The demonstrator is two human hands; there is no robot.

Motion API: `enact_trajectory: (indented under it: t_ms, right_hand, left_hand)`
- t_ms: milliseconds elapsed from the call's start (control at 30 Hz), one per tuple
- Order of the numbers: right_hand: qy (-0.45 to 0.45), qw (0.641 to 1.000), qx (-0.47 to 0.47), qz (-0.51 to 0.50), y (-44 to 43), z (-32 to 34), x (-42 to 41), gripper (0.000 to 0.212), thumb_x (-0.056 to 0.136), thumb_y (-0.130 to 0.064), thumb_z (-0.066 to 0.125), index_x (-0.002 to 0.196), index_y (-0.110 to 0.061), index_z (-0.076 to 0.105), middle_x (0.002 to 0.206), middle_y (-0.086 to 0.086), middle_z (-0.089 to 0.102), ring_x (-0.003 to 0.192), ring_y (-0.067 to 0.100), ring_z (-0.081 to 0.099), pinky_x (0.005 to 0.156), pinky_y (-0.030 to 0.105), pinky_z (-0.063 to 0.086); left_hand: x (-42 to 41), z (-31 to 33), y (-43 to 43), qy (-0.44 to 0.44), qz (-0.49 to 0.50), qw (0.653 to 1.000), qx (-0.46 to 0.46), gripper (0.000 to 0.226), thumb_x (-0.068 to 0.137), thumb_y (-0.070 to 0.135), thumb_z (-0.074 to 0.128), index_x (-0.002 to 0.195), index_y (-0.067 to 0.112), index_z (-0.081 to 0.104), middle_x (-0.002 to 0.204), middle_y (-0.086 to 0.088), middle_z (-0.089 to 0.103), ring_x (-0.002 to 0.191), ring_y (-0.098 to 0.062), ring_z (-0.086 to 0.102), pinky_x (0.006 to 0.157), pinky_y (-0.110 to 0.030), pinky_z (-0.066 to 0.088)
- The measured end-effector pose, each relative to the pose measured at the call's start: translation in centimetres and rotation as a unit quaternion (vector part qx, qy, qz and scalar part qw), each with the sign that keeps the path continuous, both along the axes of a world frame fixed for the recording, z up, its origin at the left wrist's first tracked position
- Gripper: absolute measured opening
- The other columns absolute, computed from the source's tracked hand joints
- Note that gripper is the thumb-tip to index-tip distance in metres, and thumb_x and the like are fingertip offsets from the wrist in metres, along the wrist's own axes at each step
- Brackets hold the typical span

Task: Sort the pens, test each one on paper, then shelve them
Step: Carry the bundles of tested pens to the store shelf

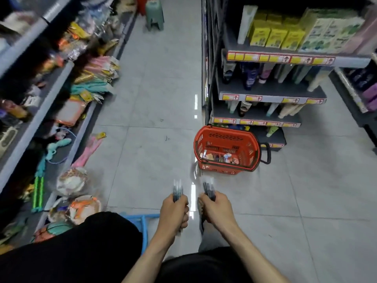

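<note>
Pen bundles (pixel 177 189) are clamped in curled fingers of left hand (pixel 174 209) and right hand (pixel 216 207); should be kept apart, gripped firmly.

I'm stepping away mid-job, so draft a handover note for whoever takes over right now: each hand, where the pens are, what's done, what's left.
Left hand grips one bundle of pens; right hand grips a second bundle, both upright and apart, over the floor.
Red basket sits on the floor ahead to the right, by the shelf unit; its contents are too blurred to name.
Done: pens look split into two groups.
Left: no test paper in view; testing and shelving seemingly remain.
</note>
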State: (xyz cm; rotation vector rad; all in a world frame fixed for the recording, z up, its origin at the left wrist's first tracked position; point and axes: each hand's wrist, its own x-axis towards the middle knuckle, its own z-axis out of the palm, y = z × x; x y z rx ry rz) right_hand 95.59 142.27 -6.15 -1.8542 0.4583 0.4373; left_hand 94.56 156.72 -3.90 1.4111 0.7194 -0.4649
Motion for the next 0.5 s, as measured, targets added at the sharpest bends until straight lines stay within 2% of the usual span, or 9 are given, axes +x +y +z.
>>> enact_trajectory:
  t_ms: [133, 267, 433, 500]
  right_hand:
    - [-0.013, 0.997, 0.014, 0.073, 0.4, 1.1, 10.2, 0.035, 0.090, -0.036, 0.062, 0.066, -0.025, 0.039, 0.059, 0.001, 0.038, 0.055, 0.017, 0.035, 0.058, 0.035, 0.030]
    - [-0.027, 0.992, 0.011, 0.124, 1.1, 1.8, 19.9, 0.033, 0.081, -0.050, 0.057, 0.062, -0.027, 0.043, 0.057, 0.001, 0.039, 0.055, 0.018, 0.037, 0.058, 0.039, 0.032]
    - [-0.009, 0.978, 0.047, 0.205, 4.2, 2.0, 27.4, 0.034, 0.088, -0.039, 0.059, 0.062, -0.029, 0.040, 0.061, 0.001, 0.032, 0.057, 0.018, 0.031, 0.059, 0.040, 0.027]
    - [-0.003, 0.971, 0.050, 0.233, 6.3, 1.8, 30.1, 0.033, 0.086, -0.043, 0.060, 0.064, -0.028, 0.041, 0.060, -0.001, 0.033, 0.058, 0.018, 0.031, 0.060, 0.041, 0.029]
  left_hand:
    - [8.6, 0.6, 0.1, -0.008, 0.071, 0.997, 0.007, 0.011, 0.095, 0.008, 0.051, 0.087, 0.013, 0.045, 0.062, -0.003, 0.036, 0.048, -0.015, 0.027, 0.046, -0.026, 0.022]
    - [16.1, 2.0, 0.7, -0.028, 0.143, 0.989, 0.005, 0.016, 0.098, 0.009, 0.051, 0.085, 0.015, 0.043, 0.059, 0.000, 0.034, 0.046, -0.014, 0.026, 0.045, -0.025, 0.021]
    - [21.9, 3.5, 3.0, -0.031, 0.224, 0.974, 0.026, 0.021, 0.099, 0.009, 0.053, 0.084, 0.016, 0.041, 0.057, 0.001, 0.034, 0.045, -0.014, 0.026, 0.043, -0.023, 0.022]
    - [23.9, 3.7, 4.5, -0.033, 0.258, 0.965, 0.028, 0.022, 0.099, 0.008, 0.053, 0.083, 0.016, 0.040, 0.056, 0.002, 0.033, 0.044, -0.013, 0.025, 0.042, -0.022, 0.022]
